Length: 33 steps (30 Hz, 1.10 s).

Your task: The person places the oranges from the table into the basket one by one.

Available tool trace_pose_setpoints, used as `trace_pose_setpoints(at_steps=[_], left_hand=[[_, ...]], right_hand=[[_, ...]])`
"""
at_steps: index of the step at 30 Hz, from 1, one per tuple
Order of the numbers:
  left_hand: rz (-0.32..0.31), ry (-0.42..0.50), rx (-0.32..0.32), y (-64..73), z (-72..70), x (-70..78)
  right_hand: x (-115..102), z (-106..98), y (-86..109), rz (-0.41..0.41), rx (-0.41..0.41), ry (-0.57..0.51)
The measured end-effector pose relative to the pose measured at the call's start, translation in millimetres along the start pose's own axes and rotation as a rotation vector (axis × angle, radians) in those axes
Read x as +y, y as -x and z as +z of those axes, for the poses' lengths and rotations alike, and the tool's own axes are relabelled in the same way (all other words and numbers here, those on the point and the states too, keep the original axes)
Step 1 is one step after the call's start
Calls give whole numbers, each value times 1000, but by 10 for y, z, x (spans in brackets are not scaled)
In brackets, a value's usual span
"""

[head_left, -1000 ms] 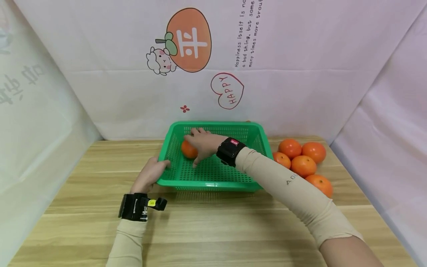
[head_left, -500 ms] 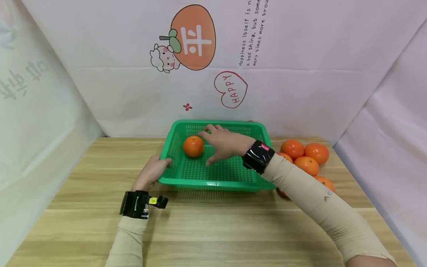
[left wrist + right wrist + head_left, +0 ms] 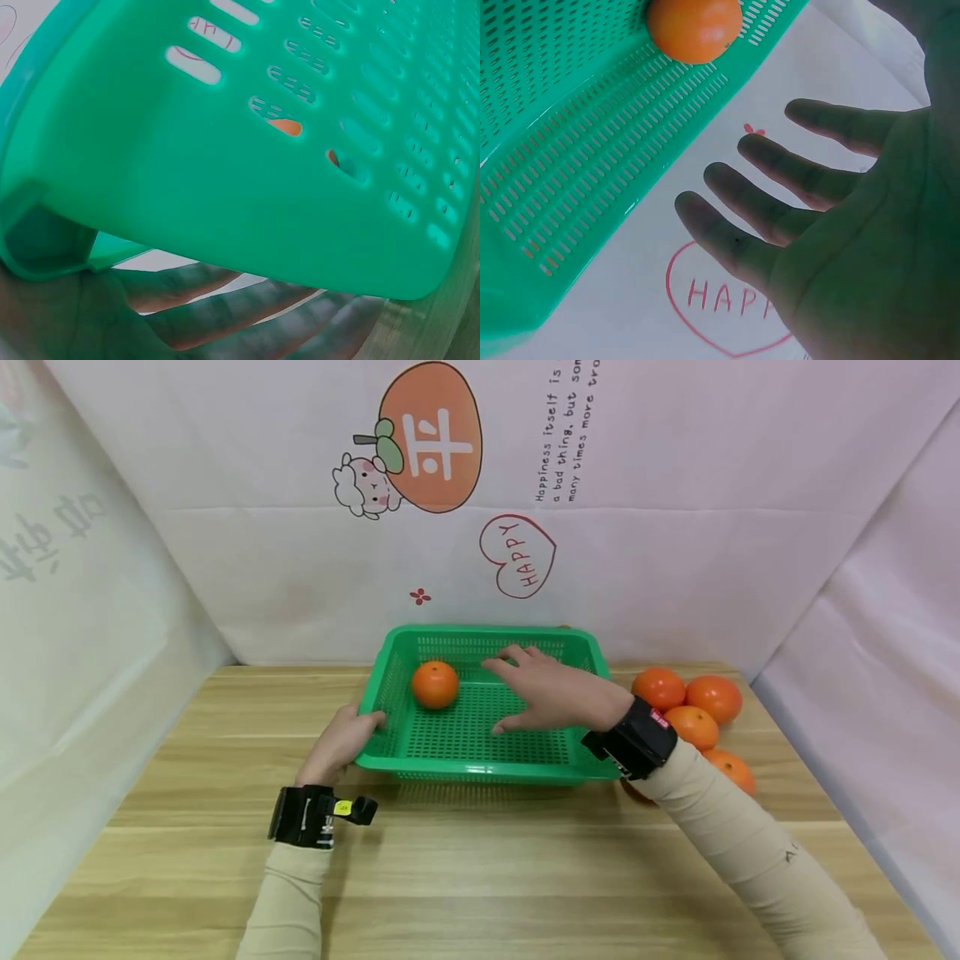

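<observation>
A green slotted plastic basket (image 3: 480, 767) stands on the wooden table against the back cloth. One orange (image 3: 435, 685) lies inside, near its far left corner. My left hand (image 3: 341, 745) grips the basket's left end, the thumb hooked over the rim. In the left wrist view its fingers (image 3: 225, 315) stretch along the outside of the basket wall (image 3: 150, 172). My right hand (image 3: 558, 692) is held over the right half of the basket with its fingers spread and nothing in them. The right wrist view shows its bare palm (image 3: 855, 255), apart from the orange (image 3: 696, 28).
Right of the basket, several orange-red round fruits (image 3: 692, 727) sit in a group, partly hidden by the right wrist strap (image 3: 637, 739). A printed white cloth (image 3: 300, 585) hangs behind the basket and along both sides of the table (image 3: 480, 877).
My right hand has drawn back to the right, away from the orange, which now shows fully in the basket. The left hand keeps its hold on the rim.
</observation>
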State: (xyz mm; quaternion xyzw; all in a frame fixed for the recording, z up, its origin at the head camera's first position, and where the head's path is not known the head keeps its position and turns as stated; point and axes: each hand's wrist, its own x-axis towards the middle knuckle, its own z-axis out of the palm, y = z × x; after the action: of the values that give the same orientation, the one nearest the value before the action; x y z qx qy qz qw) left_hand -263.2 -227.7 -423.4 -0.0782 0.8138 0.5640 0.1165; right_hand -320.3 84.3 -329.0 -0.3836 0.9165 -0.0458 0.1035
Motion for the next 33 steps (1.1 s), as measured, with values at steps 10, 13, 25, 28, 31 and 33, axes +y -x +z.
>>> trace_pose_setpoints(at_steps=[10, 13, 25, 28, 31, 33], left_hand=[[-16, -3, -7, -13, -1, -16], [-27, -5, -4, -18, -6, -20], [-18, -23, -1, -17, -31, -8], [-20, -17, -5, -9, -27, -9], [-18, -16, -8, -11, -11, -12], [-16, -16, -9, -19, 4, -14]], right_hand=[[152, 37, 329, 8, 64, 2], [206, 34, 443, 12, 78, -15], [400, -6, 886, 54, 181, -73], [434, 5, 1026, 74, 202, -78], [494, 45, 1170, 76, 235, -81], [552, 84, 1264, 67, 256, -89]])
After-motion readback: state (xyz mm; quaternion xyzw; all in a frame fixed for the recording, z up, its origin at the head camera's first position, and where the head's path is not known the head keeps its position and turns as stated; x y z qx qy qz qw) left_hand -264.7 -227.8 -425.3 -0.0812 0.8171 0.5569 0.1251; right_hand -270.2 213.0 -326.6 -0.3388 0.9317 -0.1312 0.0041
